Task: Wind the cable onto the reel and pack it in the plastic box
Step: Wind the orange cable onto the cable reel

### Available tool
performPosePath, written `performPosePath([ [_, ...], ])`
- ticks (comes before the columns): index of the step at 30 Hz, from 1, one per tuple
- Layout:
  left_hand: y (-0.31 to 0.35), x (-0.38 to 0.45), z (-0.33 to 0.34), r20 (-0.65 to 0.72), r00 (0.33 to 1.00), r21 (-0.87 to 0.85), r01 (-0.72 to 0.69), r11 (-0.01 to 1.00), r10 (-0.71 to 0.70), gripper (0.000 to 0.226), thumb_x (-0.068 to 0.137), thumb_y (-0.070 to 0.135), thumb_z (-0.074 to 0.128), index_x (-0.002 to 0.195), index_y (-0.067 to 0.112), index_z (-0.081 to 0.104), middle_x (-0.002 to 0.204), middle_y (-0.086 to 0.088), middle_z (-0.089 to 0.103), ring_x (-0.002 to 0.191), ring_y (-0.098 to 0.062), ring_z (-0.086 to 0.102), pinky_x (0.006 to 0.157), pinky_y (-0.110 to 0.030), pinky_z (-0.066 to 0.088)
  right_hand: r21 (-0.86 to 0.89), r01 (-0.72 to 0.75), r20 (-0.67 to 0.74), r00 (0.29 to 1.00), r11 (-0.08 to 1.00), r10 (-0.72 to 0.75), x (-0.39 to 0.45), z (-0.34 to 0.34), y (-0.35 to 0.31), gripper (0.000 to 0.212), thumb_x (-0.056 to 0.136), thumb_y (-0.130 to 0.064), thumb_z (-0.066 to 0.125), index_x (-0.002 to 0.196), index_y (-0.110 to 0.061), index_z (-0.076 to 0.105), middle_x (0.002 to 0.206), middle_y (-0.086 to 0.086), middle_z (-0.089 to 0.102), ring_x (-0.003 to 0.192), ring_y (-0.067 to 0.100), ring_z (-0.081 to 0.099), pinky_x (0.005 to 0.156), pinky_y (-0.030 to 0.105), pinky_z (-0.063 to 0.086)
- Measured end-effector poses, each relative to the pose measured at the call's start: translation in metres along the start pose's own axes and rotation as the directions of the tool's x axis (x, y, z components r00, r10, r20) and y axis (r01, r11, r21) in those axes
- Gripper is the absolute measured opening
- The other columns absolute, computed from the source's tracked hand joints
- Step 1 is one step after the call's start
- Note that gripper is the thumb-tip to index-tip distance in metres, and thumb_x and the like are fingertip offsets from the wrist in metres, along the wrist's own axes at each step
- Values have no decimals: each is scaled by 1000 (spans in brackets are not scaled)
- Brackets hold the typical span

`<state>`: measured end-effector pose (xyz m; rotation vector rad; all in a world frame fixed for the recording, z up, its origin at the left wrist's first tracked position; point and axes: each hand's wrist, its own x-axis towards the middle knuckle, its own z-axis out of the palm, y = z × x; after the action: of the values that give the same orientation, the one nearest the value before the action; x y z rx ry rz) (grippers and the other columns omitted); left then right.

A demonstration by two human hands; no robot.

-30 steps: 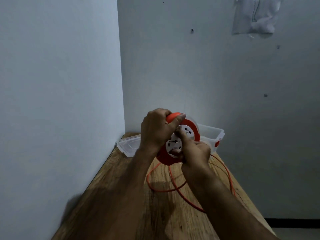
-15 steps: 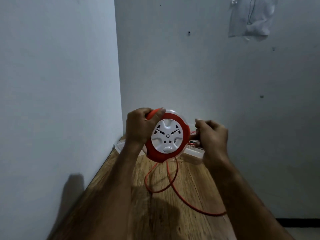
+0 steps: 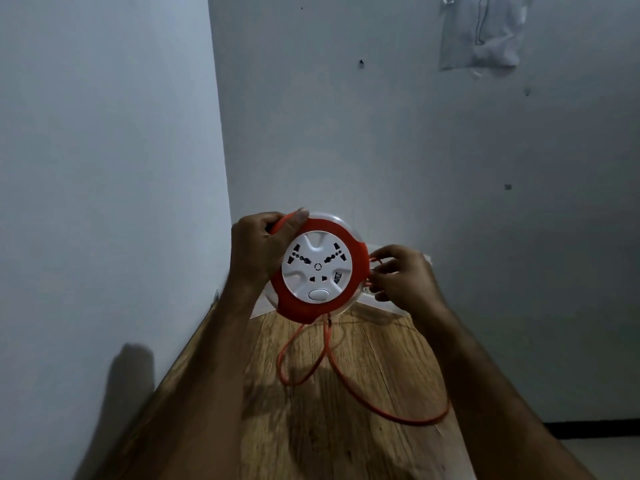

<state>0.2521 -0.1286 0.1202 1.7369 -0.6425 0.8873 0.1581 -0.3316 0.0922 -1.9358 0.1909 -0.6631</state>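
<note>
An orange and white cable reel (image 3: 318, 268) with sockets on its white face is held upright above the wooden table, face toward me. My left hand (image 3: 258, 251) grips its orange handle at the upper left, thumb along the rim. At the reel's right edge my right hand (image 3: 403, 277) pinches the orange cable (image 3: 363, 398). Loose cable hangs from the reel's underside and loops across the table. The clear plastic box (image 3: 388, 304) lies behind the reel, mostly hidden by it and my right hand.
The wooden table (image 3: 311, 427) is narrow and sits in a corner, with a wall close on the left and another behind. Its right edge drops to the floor. A plastic bag (image 3: 485, 32) hangs high on the back wall.
The reel's socket face has turned toward me and risen. My right hand left the face and moved to the reel's right edge, where it took hold of the cable.
</note>
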Motion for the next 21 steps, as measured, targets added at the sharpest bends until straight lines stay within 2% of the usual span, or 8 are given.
performPosePath([
  [3, 1, 0, 0, -4, 1000, -6, -5, 1000, 5, 37, 93, 47, 64, 92, 12, 78, 79, 2, 75, 65, -5, 70, 58, -7, 51, -242, 113, -159, 975, 964, -155, 3, 1, 10, 23, 88, -11, 77, 110, -16, 72, 97, 4, 76, 77, 12, 71, 75, 40, 64],
  [6, 1, -1, 1, -22, 1000, -29, 14, 999, -14, 38, 93, 49, 64, 90, 13, 77, 78, 4, 75, 68, -3, 70, 58, -9, 52, -461, 233, -316, 858, 856, -404, 5, 2, 15, 14, 88, -14, 77, 102, -16, 76, 92, 4, 78, 78, 18, 73, 86, 49, 59],
  [8, 0, -1, 1, -40, 999, -38, 24, 999, -26, 39, 92, 50, 63, 89, 14, 77, 77, 4, 74, 68, -3, 69, 58, -10, 53, -591, 256, -347, 775, 765, -528, 2, 1, 12, 11, 92, -15, 72, 102, -12, 75, 86, 7, 77, 72, 24, 73, 75, 39, 59],
  [10, 0, 1, -1, -66, 997, -36, 32, 999, -35, 39, 92, 51, 62, 89, 15, 76, 78, 6, 73, 67, -4, 69, 58, -10, 53, -672, 206, -371, 737, 711, -565, -1, -1, 7, 13, 97, -21, 67, 102, -11, 73, 80, 8, 75, 66, 26, 70, 60, 25, 46],
  [12, 1, 3, -5, -99, 994, -36, 43, 998, -46, 37, 93, 50, 63, 89, 15, 75, 77, 8, 71, 65, -3, 68, 58, -8, 52, -702, 83, -395, 781, 707, -484, -1, -5, 8, 21, 100, -30, 62, 103, -12, 71, 81, 8, 73, 68, 26, 67, 60, 24, 37],
  [15, 2, 5, -10, -154, 987, -44, 45, 998, -52, 33, 94, 47, 64, 82, 17, 72, 70, 15, 66, 62, 5, 65, 54, -4, 47, -699, -54, -345, 899, 713, -269, 4, -13, 17, 25, 98, -34, 61, 101, -11, 70, 90, 10, 72, 76, 29, 65, 60, 27, 41],
  [18, 0, 5, -13, -182, 981, -54, 56, 997, -65, 36, 93, 48, 63, 79, 16, 70, 68, 13, 66, 59, 4, 65, 53, -5, 46, -652, -32, -265, 946, 757, -189, 2, -16, 17, 25, 90, -29, 71, 103, -8, 70, 97, 10, 71, 76, 24, 59, 52, 22, 37],
  [21, -2, 4, -13, -179, 982, -47, 59, 997, -66, 36, 93, 48, 64, 78, 16, 71, 67, 12, 66, 59, 3, 65, 52, -5, 47, -579, 75, -291, 911, 812, -292, 0, -7, 4, 20, 90, -25, 73, 100, -8, 75, 95, 8, 75, 77, 19, 64, 66, 27, 51],
])
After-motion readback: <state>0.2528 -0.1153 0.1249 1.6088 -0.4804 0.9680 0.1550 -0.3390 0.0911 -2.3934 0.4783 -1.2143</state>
